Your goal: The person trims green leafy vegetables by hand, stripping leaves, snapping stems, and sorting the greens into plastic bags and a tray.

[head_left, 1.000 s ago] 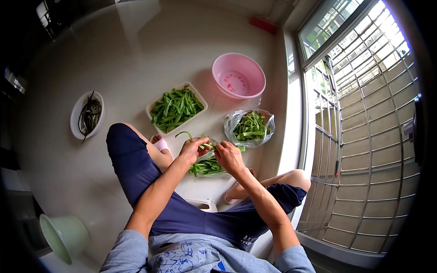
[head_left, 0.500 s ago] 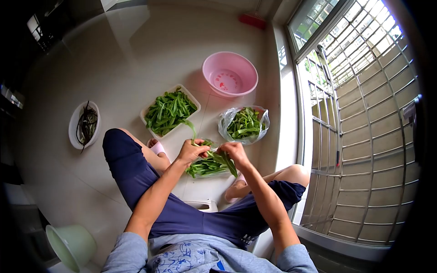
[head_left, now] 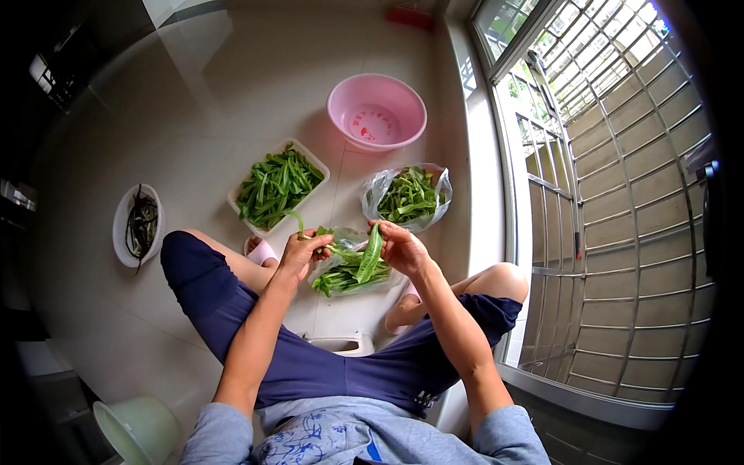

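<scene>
My left hand [head_left: 304, 252] is closed on a green vegetable stem [head_left: 297, 220], whose curved end rises above the fingers. Between the thumb and fingers of my right hand [head_left: 401, 248] a long green leaf [head_left: 370, 256] is pinched, hanging down from the fingertips. Both hands are above a clear plastic bag holding cut green stems and leaves [head_left: 341, 280], between my feet. Ahead on the left, leafy greens [head_left: 280, 184] fill a cream tray [head_left: 315, 157]. To the right of the tray, another clear bag [head_left: 442, 203] holds loose greens [head_left: 408, 194].
A pink basin [head_left: 335, 124] stands beyond the tray and bag. At far left, a white basket [head_left: 120, 246] contains dark, thin strands [head_left: 142, 225]. A pale green bucket [head_left: 139, 430] lies tilted at lower left. Along the right run a window ledge [head_left: 484, 178] and metal bars [head_left: 612, 209].
My hands have moved apart slightly. The leaf in my right hand has swung to hang left of the fingers, and the camera view has shifted a little.
</scene>
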Motion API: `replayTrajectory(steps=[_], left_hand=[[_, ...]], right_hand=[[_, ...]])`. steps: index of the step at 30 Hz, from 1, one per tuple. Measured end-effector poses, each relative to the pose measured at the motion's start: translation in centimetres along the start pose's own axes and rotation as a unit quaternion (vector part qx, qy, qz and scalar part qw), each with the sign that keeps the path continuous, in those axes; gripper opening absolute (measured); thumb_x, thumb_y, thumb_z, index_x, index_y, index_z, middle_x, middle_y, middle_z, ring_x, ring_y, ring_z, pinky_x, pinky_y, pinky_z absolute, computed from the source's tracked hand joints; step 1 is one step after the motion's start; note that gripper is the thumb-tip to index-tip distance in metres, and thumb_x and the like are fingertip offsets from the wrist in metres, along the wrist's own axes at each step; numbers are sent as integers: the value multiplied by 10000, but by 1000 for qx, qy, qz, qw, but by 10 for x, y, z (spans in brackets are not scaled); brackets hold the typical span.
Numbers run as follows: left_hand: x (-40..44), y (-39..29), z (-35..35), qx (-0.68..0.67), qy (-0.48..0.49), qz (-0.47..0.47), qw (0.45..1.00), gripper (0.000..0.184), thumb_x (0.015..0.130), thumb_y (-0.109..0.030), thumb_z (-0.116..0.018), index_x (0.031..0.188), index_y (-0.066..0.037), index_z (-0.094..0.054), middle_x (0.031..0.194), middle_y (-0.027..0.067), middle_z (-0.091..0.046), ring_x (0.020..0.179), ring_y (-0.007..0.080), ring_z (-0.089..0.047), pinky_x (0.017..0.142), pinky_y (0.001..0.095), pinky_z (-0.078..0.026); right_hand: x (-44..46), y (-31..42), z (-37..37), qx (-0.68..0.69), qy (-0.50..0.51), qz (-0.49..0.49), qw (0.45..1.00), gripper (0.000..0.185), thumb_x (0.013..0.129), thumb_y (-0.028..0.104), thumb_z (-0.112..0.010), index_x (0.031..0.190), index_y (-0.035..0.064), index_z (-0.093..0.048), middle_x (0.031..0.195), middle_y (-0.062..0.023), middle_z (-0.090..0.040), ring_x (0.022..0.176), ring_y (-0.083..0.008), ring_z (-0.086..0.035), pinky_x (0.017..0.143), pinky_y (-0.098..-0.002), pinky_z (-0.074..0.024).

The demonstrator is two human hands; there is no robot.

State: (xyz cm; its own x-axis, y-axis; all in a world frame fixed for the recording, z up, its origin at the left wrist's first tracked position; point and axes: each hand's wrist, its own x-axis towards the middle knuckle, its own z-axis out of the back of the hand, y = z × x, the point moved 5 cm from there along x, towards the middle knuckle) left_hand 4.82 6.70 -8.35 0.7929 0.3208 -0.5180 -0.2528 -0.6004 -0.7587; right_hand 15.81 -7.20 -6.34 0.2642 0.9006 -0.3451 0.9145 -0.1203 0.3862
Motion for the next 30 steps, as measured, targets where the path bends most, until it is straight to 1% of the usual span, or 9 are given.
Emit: replayTrajectory(steps=[6,9,10,16,23,25,26,28,30], left_hand=[[-1,1,7,-40,-17,10,999,104,710,-125,-591,749,-39,-548,658,29,-550,533,89,-519,478,191,-407],[1,1,14,-75,-30,14,997,106,707,-126,-592,758,-42,-552,652,23,-545,519,84,-504,474,183,-411],[2,2,17,-98,-37,17,994,107,706,-125,-592,762,-42,-554,651,21,-543,514,82,-497,474,180,-413],[9,7,34,-127,-62,1,990,97,707,-124,-590,750,-40,-565,660,20,-545,500,77,-488,458,178,-410],[6,1,46,-133,-91,-9,987,99,704,-129,-588,744,-40,-569,681,17,-551,519,72,-480,495,180,-406],[5,-3,47,-142,-98,-17,985,106,705,-135,-589,749,-40,-571,679,16,-551,517,70,-478,497,181,-405],[5,-6,49,-147,-101,-23,984,113,706,-142,-590,753,-41,-573,678,15,-550,515,69,-477,499,181,-405],[6,-7,50,-158,-104,-25,982,123,709,-150,-588,766,-42,-577,676,13,-550,516,66,-477,494,176,-402],[5,-9,49,-156,-109,-30,981,125,720,-151,-576,777,-40,-578,696,14,-560,511,63,-476,483,167,-396]], right_hand=[[0,20,13,-61,-77,117,988,161,765,79,-516,913,16,-509,754,-49,-544,654,-141,-532,615,-247,-463],[-3,40,40,-13,-197,207,958,124,744,33,-531,863,20,-499,740,-68,-536,651,-157,-534,590,-246,-472],[-3,43,40,-9,-213,218,952,73,754,12,-507,822,23,-484,731,-52,-530,656,-151,-553,632,-241,-494],[53,32,29,-118,-238,191,945,99,699,-85,-506,754,-12,-467,736,-67,-497,695,-164,-542,709,-297,-500],[178,15,-4,-140,-231,173,947,149,684,-82,-509,818,-55,-449,781,-93,-476,720,-188,-534,719,-264,-496],[188,6,-5,-312,-284,25,906,262,693,-23,-531,935,-74,-445,844,-109,-493,754,-195,-531,697,-255,-486],[187,5,-3,-311,-285,25,906,262,693,-23,-531,935,-74,-445,844,-109,-493,754,-195,-531,697,-255,-486],[177,15,-5,-499,-218,96,833,361,663,56,-575,993,-52,-477,869,-121,-539,715,-171,-539,595,-256,-471],[154,24,-5,-549,-177,91,812,294,678,64,-552,959,-22,-535,823,-104,-581,659,-137,-545,569,-247,-459]])
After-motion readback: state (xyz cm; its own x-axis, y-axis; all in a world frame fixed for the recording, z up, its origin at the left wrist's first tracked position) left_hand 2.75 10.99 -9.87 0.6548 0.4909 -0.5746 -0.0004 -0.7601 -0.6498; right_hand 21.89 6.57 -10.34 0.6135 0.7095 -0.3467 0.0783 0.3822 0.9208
